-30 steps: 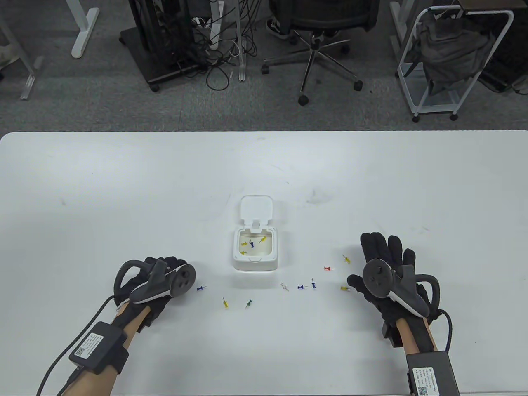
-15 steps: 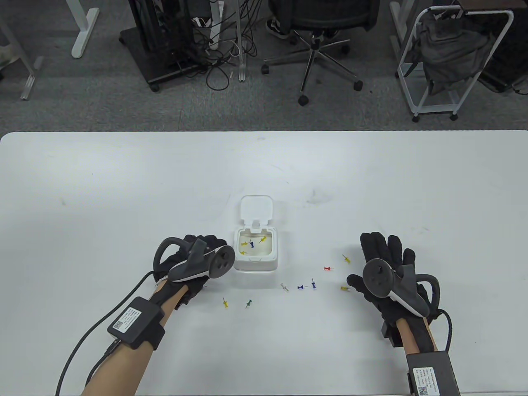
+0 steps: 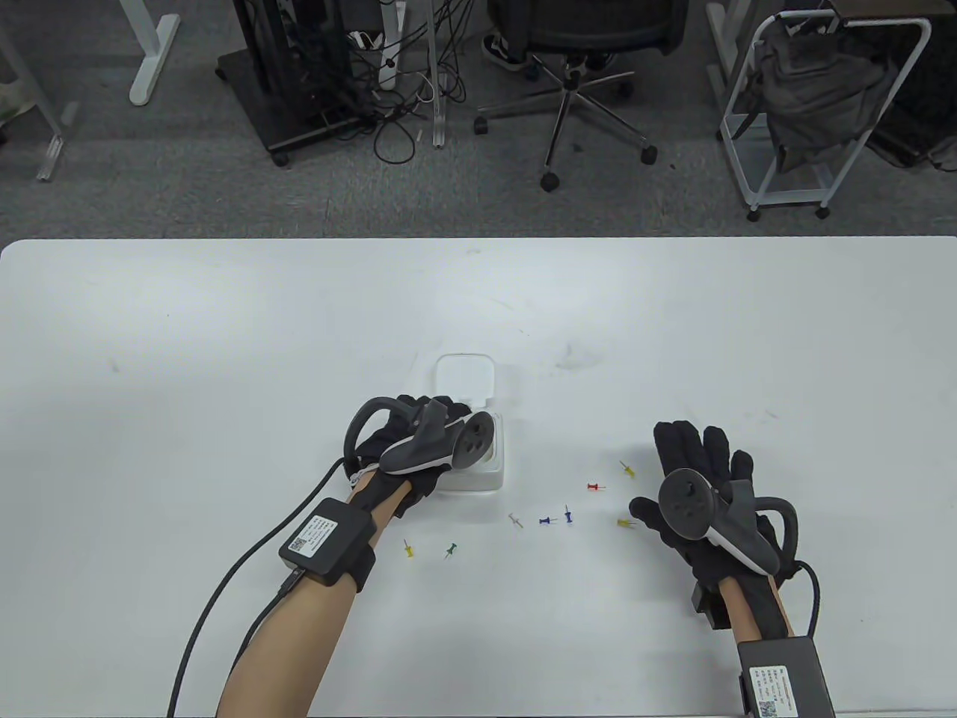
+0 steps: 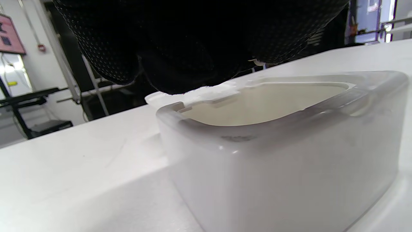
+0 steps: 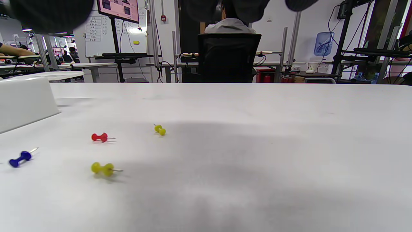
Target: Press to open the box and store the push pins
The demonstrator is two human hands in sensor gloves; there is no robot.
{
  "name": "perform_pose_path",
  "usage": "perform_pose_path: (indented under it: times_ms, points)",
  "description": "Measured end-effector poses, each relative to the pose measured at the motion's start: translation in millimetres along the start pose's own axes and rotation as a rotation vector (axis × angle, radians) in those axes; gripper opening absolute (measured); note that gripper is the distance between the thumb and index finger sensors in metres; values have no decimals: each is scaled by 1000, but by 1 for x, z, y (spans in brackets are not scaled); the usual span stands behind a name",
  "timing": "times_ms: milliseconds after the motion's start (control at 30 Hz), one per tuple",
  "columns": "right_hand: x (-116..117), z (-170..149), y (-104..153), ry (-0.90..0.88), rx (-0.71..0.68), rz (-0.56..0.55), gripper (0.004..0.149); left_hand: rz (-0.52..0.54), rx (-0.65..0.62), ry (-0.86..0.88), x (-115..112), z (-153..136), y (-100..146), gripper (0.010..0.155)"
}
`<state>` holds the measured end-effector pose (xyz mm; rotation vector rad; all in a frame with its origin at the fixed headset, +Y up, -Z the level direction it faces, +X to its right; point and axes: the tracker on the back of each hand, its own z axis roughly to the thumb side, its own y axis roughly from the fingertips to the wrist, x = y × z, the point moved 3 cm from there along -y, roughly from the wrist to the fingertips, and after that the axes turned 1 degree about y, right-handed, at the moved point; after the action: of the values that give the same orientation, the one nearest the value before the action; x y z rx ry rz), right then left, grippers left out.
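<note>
1 white box (image 3: 493, 479), lid (image 3: 466, 376) open, translucent walls

Red pin (image 5: 99, 137), blue pin (image 5: 20, 158), two yellow pins (image 5: 102, 169) (image 5: 160, 130) on table (image 5: 257, 145); box (image 5: 24, 101) at left.

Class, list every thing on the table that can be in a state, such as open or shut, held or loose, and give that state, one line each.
box: open, lid flipped back.
left hand: over the box, fingers above the opening; grip hidden.
right hand: flat on the table, fingers straight, holding nothing.
red pin: loose, lying on its side.
blue pins: loose on the table.
yellow pins: loose on the table.
green pin: loose on the table.
</note>
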<state>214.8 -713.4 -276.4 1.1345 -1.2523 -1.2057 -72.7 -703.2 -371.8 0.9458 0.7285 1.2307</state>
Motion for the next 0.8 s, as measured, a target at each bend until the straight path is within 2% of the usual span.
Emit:
perform_pose_path:
  times_ms: [200,433,800]
  points:
    - [0,0,0,1,0,-1,90,0,0,-12,-1,5,-3,41]
    - [0,-1,0,-2,2,-1,90,5,0,-39,5,-1,0,50]
    - [-1,-1,1,-1,3,-6,90,47,19,-3,6,-30,35,50]
